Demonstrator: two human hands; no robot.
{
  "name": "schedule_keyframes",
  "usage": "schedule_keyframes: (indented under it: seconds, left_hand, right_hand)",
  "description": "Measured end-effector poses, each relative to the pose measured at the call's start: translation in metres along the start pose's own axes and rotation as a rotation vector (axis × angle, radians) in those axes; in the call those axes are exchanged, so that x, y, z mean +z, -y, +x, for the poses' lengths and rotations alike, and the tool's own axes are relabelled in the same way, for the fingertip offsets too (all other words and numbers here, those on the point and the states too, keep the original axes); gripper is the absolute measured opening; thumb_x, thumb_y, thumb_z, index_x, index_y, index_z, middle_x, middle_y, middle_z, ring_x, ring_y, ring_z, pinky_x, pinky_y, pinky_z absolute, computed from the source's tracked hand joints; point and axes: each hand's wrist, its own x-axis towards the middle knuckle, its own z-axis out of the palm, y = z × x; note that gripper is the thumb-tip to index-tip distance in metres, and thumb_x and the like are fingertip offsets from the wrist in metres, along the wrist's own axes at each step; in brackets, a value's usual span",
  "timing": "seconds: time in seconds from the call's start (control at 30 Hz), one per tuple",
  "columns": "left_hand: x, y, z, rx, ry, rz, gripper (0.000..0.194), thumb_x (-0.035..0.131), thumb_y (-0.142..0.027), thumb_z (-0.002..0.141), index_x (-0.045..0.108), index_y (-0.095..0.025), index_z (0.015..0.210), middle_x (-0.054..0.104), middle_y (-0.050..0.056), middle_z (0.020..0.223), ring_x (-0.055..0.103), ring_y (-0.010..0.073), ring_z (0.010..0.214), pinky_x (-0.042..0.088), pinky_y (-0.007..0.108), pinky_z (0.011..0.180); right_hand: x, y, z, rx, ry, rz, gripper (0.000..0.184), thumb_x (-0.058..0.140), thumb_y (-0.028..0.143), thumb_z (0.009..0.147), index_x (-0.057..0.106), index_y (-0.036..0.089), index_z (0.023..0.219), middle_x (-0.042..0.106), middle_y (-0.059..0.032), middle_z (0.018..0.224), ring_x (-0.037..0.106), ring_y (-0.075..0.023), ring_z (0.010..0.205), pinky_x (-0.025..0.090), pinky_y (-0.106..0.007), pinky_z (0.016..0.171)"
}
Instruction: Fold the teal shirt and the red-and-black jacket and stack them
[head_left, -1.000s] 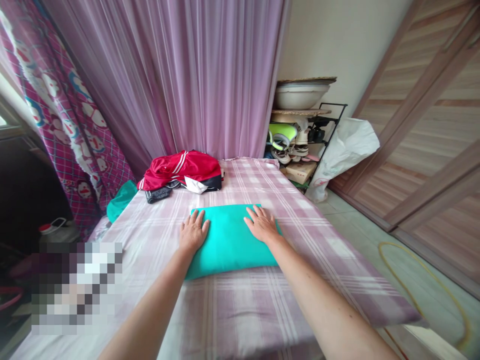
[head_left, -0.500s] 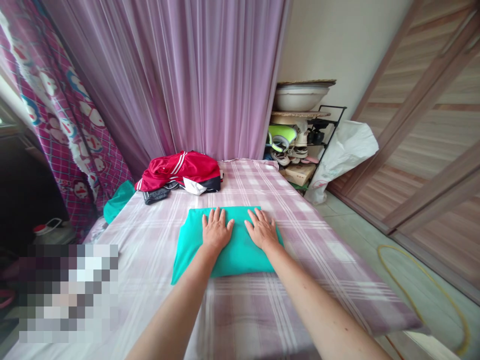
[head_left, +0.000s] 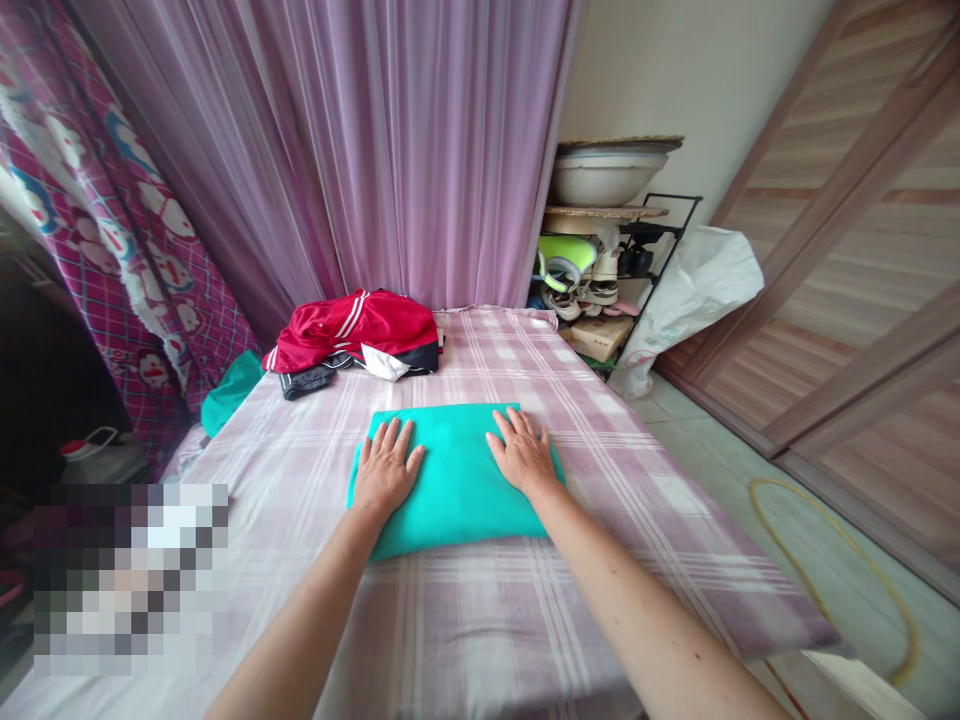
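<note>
Lilac sheer curtain [head_left: 420, 150] fills the back of the room, with a magenta cartoon-print curtain [head_left: 112, 230] to its left and a wood-look sliding door [head_left: 847, 250] along the right. A pink plaid bedsheet [head_left: 247, 520] covers the bed in the centre of the view. Beyond the bed's far right corner stands a black metal rack [head_left: 671, 225] loaded with shoes [head_left: 589, 295], a white basin [head_left: 607, 175] on top, and a cardboard box [head_left: 600, 338] low down; a white plastic sack [head_left: 694, 300] leans beside it. A white plastic jug [head_left: 101, 458] sits low on the left, and a pixelated patch hides the area below it.

Near the head of the bed lie a red track jacket [head_left: 352, 330], a dark grey garment [head_left: 306, 381] and a loose teal cloth [head_left: 231, 393]. All are well apart from the work area, and nothing obstructs it.

A teal folded cloth [head_left: 454, 480] lies flat mid-bed, directly before the person. The left hand [head_left: 386, 467] and right hand [head_left: 523, 452] rest on its left and right portions, palms down, fingers spread. Neither hand grips; both are open. Their placement suggests pressing and smoothing, keeping the layers flat.
</note>
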Motion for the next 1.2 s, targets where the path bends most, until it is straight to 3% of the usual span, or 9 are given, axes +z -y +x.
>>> schedule_keyframes:
  seconds: [0.17,1.2]
  left_hand:
    - [0.0052,0.0078,-0.0054,-0.012,-0.006,-0.02,0.062,0.032,-0.052,0.1,0.034,-0.024,0.154,0.031,0.009,0.161,0.022,0.029,0.151,0.024,0.054,0.119]
    - [0.0024,0.005,-0.0047,-0.027,-0.065,-0.016,0.061,0.031,-0.051,0.099,0.039,-0.023,0.152,0.036,0.009,0.159,0.027,0.0299,0.149,0.03,0.053,0.117]
  right_hand:
    - [0.0,-0.0002,-0.0008,-0.011,-0.021,0.0,0.056,0.028,0.048,0.101,0.037,0.028,0.152,0.03,-0.0073,0.162,0.027,-0.0273,0.147,0.023,-0.062,0.114]
    - [-0.006,0.003,-0.0056,-0.006,-0.071,0.057,0.055,0.031,0.05,0.1,0.041,0.027,0.15,0.034,-0.0082,0.16,0.03,-0.0272,0.145,0.023,-0.06,0.115]
